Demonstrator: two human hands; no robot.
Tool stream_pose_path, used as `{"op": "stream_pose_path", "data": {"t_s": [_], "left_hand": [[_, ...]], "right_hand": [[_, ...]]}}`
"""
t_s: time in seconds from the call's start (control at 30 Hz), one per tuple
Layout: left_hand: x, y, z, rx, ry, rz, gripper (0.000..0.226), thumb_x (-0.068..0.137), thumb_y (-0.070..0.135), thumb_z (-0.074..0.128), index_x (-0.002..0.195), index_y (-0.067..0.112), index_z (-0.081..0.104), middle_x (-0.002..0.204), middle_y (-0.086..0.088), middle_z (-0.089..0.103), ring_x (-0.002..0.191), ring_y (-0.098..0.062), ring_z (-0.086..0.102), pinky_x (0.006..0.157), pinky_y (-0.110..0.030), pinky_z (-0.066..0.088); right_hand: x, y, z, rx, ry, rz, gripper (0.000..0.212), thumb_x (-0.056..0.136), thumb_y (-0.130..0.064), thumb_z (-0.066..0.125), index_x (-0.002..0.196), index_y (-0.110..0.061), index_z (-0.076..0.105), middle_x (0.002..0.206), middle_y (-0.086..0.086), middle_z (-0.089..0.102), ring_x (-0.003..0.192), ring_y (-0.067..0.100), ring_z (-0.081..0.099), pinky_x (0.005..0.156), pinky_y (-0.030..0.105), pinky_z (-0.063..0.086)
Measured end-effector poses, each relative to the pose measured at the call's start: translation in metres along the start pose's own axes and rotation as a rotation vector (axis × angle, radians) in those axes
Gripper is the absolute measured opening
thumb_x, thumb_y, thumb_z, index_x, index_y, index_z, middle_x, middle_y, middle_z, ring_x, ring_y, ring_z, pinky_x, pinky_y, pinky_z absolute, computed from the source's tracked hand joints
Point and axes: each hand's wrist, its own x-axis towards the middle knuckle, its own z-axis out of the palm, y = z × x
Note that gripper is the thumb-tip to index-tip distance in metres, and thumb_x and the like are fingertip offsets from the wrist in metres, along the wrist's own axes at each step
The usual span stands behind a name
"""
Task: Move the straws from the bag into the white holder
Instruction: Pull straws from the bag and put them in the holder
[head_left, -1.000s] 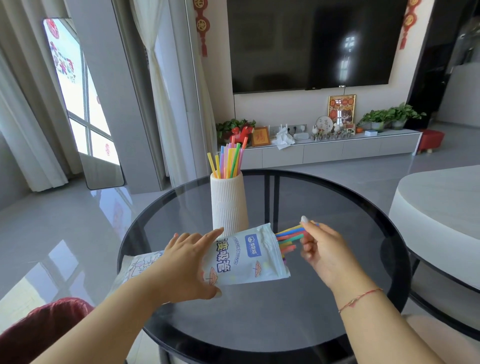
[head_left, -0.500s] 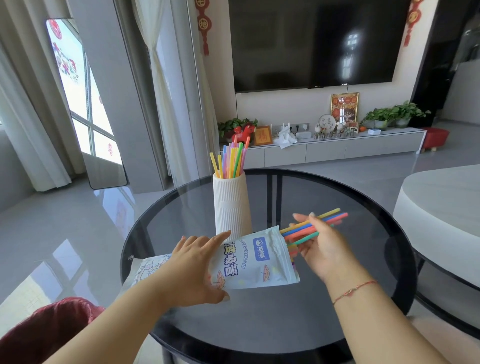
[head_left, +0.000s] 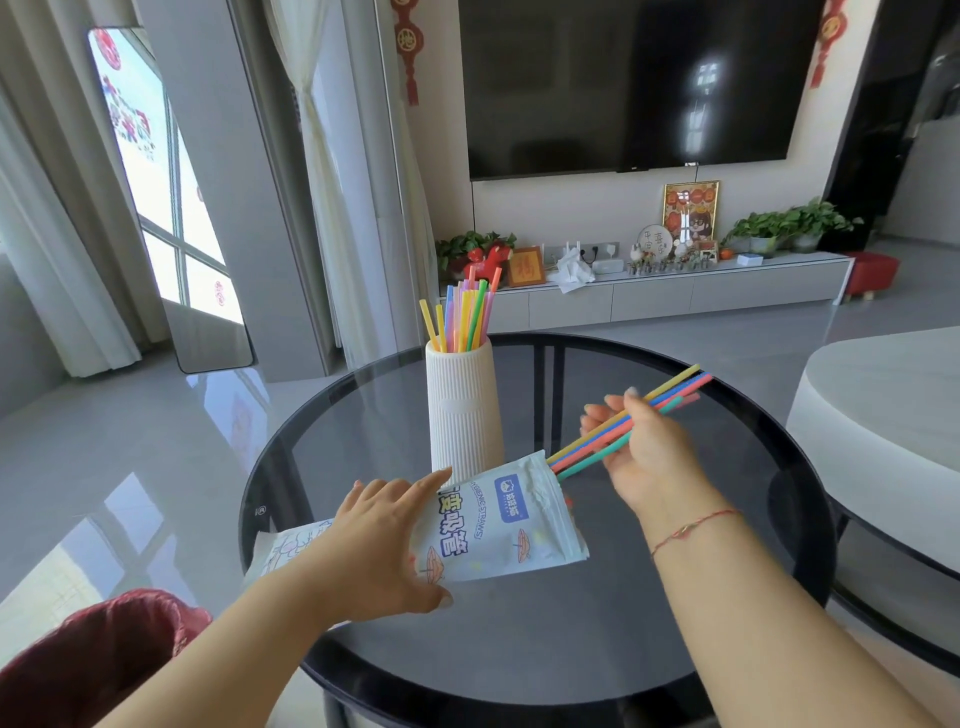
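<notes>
The left hand (head_left: 382, 540) grips the straw bag (head_left: 501, 525) lying on the round glass table (head_left: 571, 639). The right hand (head_left: 641, 449) pinches a bunch of straws (head_left: 670, 392), their lower ends at the bag's mouth. Behind the bag stands the white holder (head_left: 462, 410), with more straws upright in it.

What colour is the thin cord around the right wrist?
Red; the cord shows clearly in the head view.
</notes>
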Motion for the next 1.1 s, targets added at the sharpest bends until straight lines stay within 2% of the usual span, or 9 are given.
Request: {"op": "stream_pose_path", "data": {"t_s": [0.17, 0.3, 0.5, 0.6, 0.73, 0.83, 0.93, 1.0, 1.1], "left_hand": [[0.004, 0.002, 0.004, 0.005, -0.006, 0.003, 0.11, 0.063, 0.072, 0.064, 0.146, 0.045, -0.004, 0.126, 0.018, 0.039, 0.117, -0.012, 0.032, 0.117, -0.048, 0.018], [0.005, 0.0, 0.008, 0.055, -0.027, 0.001, 0.11, 0.064, 0.074, 0.062, 0.146, 0.045, -0.006, 0.128, 0.017, 0.038, 0.119, -0.014, 0.032, 0.117, -0.049, 0.016], [0.008, -0.001, 0.017, 0.126, -0.06, 0.014, 0.112, 0.06, 0.078, 0.059, 0.147, 0.043, -0.004, 0.128, 0.014, 0.038, 0.119, -0.015, 0.032, 0.114, -0.044, 0.018], [0.011, 0.002, 0.024, 0.119, -0.074, 0.013, 0.114, 0.06, 0.077, 0.061, 0.147, 0.042, -0.004, 0.131, 0.013, 0.038, 0.124, -0.016, 0.032, 0.115, -0.048, 0.016], [0.014, 0.007, 0.028, 0.053, -0.144, -0.009, 0.128, 0.053, 0.086, 0.06, 0.151, 0.033, -0.003, 0.151, 0.007, 0.022, 0.141, -0.022, 0.014, 0.118, -0.053, 0.002], [0.017, 0.016, 0.019, -0.408, -0.17, -0.123, 0.122, 0.054, 0.091, 0.047, 0.152, 0.03, 0.006, 0.159, 0.007, 0.011, 0.146, -0.02, 0.007, 0.118, -0.05, 0.012], [0.022, 0.031, 0.004, -1.249, -0.108, -0.364, 0.108, 0.064, 0.089, 0.043, 0.148, 0.024, 0.029, 0.154, -0.004, 0.032, 0.14, -0.023, 0.031, 0.117, -0.044, 0.023], [0.028, 0.039, -0.005, -1.738, -0.083, -0.471, 0.094, 0.079, 0.076, 0.041, 0.145, 0.01, 0.033, 0.146, -0.018, 0.041, 0.131, -0.03, 0.044, 0.115, -0.042, 0.029], [0.033, 0.047, -0.019, -2.126, -0.078, -0.512, 0.086, 0.089, 0.066, 0.041, 0.142, 0.0, 0.034, 0.129, -0.03, 0.053, 0.114, -0.035, 0.059, 0.101, -0.042, 0.045]], "right_hand": [[-0.001, 0.01, 0.006, 0.04, 0.01, 0.014, 0.027, 0.098, -0.027, 0.046, 0.081, -0.008, 0.054, 0.072, 0.011, 0.061, 0.071, 0.024, 0.063, 0.075, 0.038, 0.055], [0.013, -0.012, 0.009, 0.126, 0.056, -0.111, 0.033, 0.1, -0.029, 0.04, 0.075, -0.01, 0.051, 0.066, 0.006, 0.046, 0.057, 0.019, 0.05, 0.062, 0.033, 0.052], [0.025, -0.055, 0.032, -0.132, -0.025, -0.331, 0.03, 0.1, -0.027, 0.041, 0.075, -0.013, 0.052, 0.06, 0.002, 0.046, 0.048, 0.014, 0.044, 0.056, 0.029, 0.051], [0.021, -0.068, 0.05, -0.248, -0.12, -0.456, 0.031, 0.1, -0.025, 0.039, 0.075, -0.014, 0.05, 0.058, 0.003, 0.044, 0.044, 0.013, 0.042, 0.05, 0.025, 0.05], [0.009, -0.079, 0.066, -0.32, -0.197, -0.552, 0.03, 0.101, -0.027, 0.039, 0.076, -0.014, 0.05, 0.057, 0.002, 0.045, 0.045, 0.012, 0.044, 0.052, 0.026, 0.051], [-0.003, -0.079, 0.076, -0.262, -0.242, -0.511, 0.03, 0.1, -0.028, 0.041, 0.077, -0.014, 0.052, 0.055, 0.0, 0.047, 0.047, 0.011, 0.048, 0.055, 0.027, 0.054], [-0.015, -0.07, 0.085, -0.198, -0.305, -0.46, 0.03, 0.099, -0.028, 0.043, 0.077, -0.012, 0.054, 0.049, -0.002, 0.048, 0.045, 0.009, 0.05, 0.055, 0.027, 0.056], [-0.022, -0.061, 0.092, -0.182, -0.363, -0.433, 0.03, 0.099, -0.028, 0.043, 0.076, -0.012, 0.055, 0.044, -0.006, 0.049, 0.042, 0.008, 0.05, 0.055, 0.028, 0.056], [-0.03, -0.044, 0.098, -0.177, -0.447, -0.395, 0.03, 0.099, -0.026, 0.044, 0.075, -0.011, 0.054, 0.045, -0.003, 0.048, 0.041, 0.009, 0.049, 0.056, 0.032, 0.054]]}}
